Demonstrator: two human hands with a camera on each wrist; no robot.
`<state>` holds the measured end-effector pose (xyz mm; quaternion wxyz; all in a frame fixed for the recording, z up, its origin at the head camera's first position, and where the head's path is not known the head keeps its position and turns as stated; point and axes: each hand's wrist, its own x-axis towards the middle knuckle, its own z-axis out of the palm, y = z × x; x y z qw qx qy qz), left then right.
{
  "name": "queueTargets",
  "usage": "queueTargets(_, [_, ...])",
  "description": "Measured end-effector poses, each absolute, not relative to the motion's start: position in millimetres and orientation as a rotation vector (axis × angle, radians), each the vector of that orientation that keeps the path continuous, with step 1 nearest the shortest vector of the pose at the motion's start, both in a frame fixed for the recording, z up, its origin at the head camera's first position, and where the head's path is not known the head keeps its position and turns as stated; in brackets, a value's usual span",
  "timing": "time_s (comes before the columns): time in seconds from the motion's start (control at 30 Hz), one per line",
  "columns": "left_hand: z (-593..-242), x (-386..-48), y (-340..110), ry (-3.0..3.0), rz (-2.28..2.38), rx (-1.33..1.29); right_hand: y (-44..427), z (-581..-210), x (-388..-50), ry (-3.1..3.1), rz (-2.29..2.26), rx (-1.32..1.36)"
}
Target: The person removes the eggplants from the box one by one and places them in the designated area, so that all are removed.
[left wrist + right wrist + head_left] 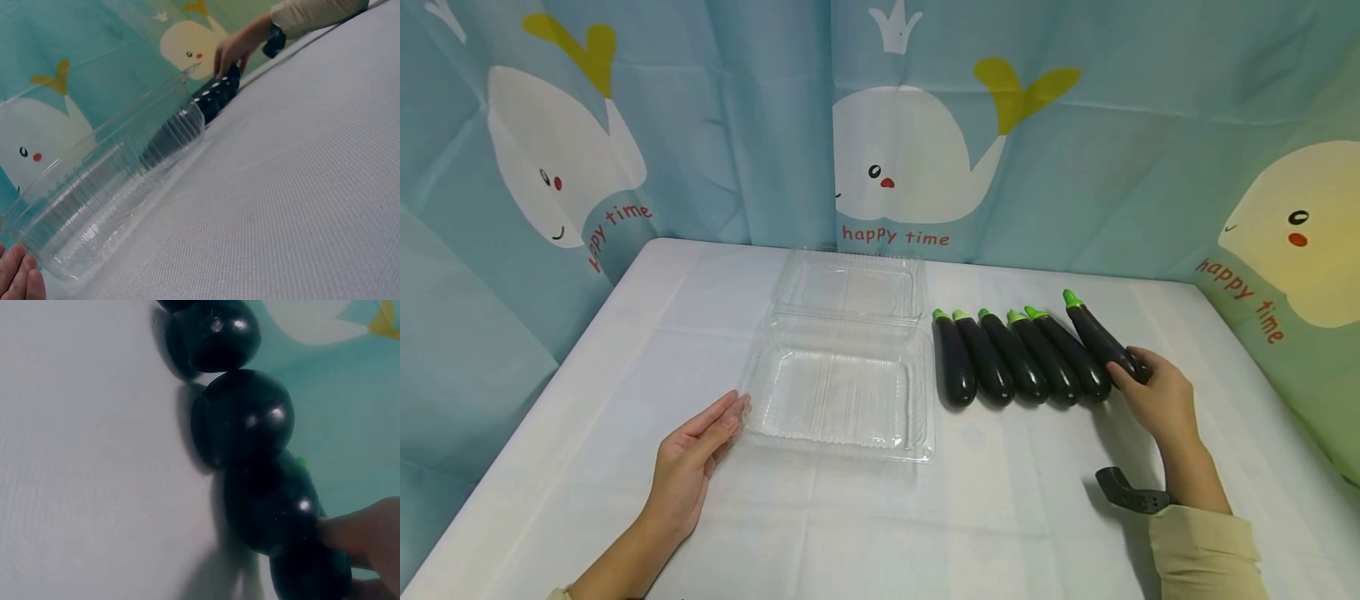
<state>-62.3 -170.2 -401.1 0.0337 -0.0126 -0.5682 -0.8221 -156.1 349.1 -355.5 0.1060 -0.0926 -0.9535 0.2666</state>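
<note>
My right hand (1157, 396) pinches the rounded end of a dark eggplant (1093, 333) between thumb and fingers. Its green stem points away, toward the back of the table. In the right wrist view, part of the hand (369, 534) shows at the eggplant's side. To its left, several more eggplants (988, 358) lie in a row, stems toward the back. A clear plastic clamshell box (842, 450) lies with its lid (850, 287) folded back. At the box's left edge, my left hand (688, 467) touches the rim with fairly straight fingers; in its wrist view, fingertips (22, 278) show beside the wall.
White cloth (1000, 517) covers the table. Blue-green curtain (760, 125) with printed whales stands along the back and both sides. A black wrist strap (1131, 492) sticks out from the right wrist.
</note>
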Motion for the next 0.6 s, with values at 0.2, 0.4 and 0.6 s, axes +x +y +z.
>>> queueTargets(0.2, [-401.8, -62.8, -170.3, -1.739, -2.527, -0.063, 352.3, -358.5, -158.0, -2.858, 0.786, -0.267])
queueTargets(0.4, [-402.2, -62.9, -170.3, -1.734, -2.525, -0.064, 353.6, -359.6, -159.0, -2.896, 0.770, -0.257])
queueTargets(0.6, [-402.9, -63.1, -170.6, -1.759, -2.520, -0.015, 355.0, -359.5, -157.5, -2.889, 0.760, -0.242])
